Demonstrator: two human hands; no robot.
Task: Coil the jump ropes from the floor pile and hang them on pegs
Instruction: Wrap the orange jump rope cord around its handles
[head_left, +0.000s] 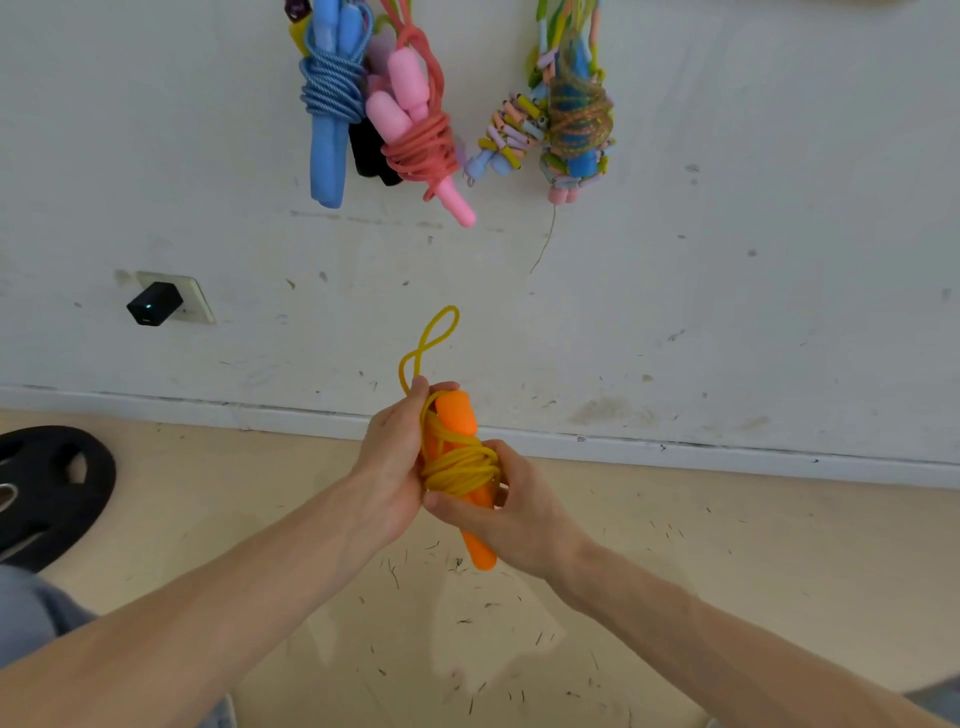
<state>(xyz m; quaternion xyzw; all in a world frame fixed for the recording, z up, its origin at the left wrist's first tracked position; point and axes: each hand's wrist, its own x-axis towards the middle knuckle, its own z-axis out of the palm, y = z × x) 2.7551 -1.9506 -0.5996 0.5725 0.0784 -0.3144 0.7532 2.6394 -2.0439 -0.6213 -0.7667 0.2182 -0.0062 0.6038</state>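
Note:
I hold a yellow jump rope wound around its two orange handles in front of the wall. My left hand grips the upper part of the bundle, and a yellow loop sticks up above its fingers. My right hand clasps the lower part, with one orange handle end poking out below. Coiled ropes hang on the wall above: a blue one, a pink one, and a multicoloured beaded one. The pegs themselves are out of view.
A black adapter is plugged into a wall socket at the left. A black weight plate lies on the beige floor at the far left. A thin string dangles under the beaded rope. Small dark debris is scattered on the floor.

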